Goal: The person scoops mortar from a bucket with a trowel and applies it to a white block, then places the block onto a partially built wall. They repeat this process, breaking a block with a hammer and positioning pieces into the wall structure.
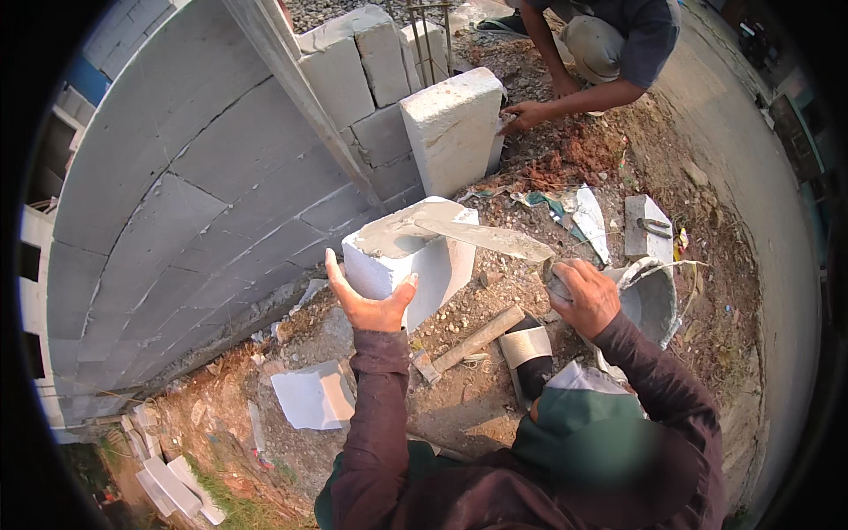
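Observation:
My left hand (pixel 371 305) grips the near side of a white lightweight concrete block (pixel 446 265), thumb and fingers spread round it. Grey mortar (pixel 389 237) coats the block's upper face. In my right hand (pixel 587 299) is the handle of a trowel (pixel 503 239), closed in the fingers. Its long flat blade reaches left, with the tip over the mortar on the block. Below the trowel a hammer (pixel 481 338) with a wooden handle lies on the ground.
A grey block wall (pixel 203 194) curves along the left, with a wooden post (pixel 305 97) leaning on it. Beyond, a co-worker's hand (pixel 527 117) touches a large upright block (pixel 452 132). A mortar bucket (pixel 652 305) stands right of my right hand. A white offcut (pixel 309 395) lies at lower left.

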Tool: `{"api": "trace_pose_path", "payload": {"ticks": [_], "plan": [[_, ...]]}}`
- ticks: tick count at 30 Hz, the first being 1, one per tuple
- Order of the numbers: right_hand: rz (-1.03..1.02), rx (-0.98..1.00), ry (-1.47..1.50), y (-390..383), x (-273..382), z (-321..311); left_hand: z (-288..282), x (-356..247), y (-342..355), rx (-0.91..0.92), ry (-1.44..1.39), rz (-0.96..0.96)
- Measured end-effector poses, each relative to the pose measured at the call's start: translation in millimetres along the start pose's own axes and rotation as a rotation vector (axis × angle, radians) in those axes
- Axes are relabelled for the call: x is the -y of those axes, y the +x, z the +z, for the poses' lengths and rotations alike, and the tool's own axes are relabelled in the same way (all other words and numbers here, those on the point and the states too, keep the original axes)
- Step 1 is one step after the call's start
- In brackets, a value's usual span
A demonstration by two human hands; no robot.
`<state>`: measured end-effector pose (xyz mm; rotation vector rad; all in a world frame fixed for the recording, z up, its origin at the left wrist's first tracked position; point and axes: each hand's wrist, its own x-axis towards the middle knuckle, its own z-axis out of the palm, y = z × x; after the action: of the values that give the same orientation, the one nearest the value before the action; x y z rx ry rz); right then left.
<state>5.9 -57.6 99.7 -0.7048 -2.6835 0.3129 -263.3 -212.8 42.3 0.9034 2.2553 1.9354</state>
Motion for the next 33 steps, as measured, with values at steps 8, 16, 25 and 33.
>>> {"api": "trace_pose_path", "payload": {"ticks": [8, 16, 25, 33], "plan": [[0.747, -0.328, -0.063, -225.3, -40.7, -100.7, 7.0, -3.4, -12.4, 0.078, -0.037, 0.003], [1.143, 0.414, -0.269, -250.1, -99.6, -65.7, 12.6, -1.0, -34.0, 0.199, -0.066, -0.006], [1.127, 0.492, 0.514, -272.7, -123.0, -32.2, 40.5, -25.4, -56.4, 0.350, -0.066, -0.025], [1.259, 0.121, 0.858, -253.3, -74.9, -118.5, 60.5, -33.0, -62.2, 0.437, -0.088, -0.035]]}}
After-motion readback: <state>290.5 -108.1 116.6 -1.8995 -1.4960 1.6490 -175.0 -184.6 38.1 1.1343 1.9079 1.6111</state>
